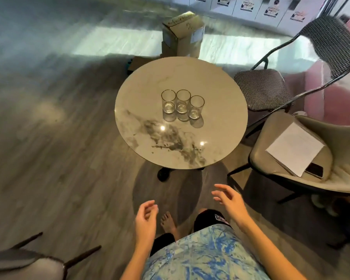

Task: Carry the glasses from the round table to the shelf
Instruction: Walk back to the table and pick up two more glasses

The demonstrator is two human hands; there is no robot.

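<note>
- head cam, looking down: round table (141, 110) w/ marble-pattern top is sitting mid-frame on the wood floor
- 3 clear glasses are standing upright in a row on the tabletop, approx centre, a bit twd the far side: left glass (168, 105), middle glass (183, 104), right glass (196, 107)
- the row is running slightly diagonal, w/ the right glass nearest the camera; neighbours are touching or just beside each other, can't tell which; all 3 are looking empty
- L hand (146, 219) is hanging in the air near the table's near edge, palm facing inward, fingers loosely curled, holding nothing
- R hand (229, 201) is reaching fwd a bit higher in frame, fingers spread and relaxed, holding nothing
- both hands are off the table and well apart from the glasses
- bare foot (167, 221) is showing between the arms, on the floor by the table base
- right of the table: houndstooth chair (263, 87), then a beige armchair (341, 138) carrying papers (295, 148) w/ a phone (314, 170) at their near corner
- cardboard box (182, 35) is standing on the floor beyond the table
</note>
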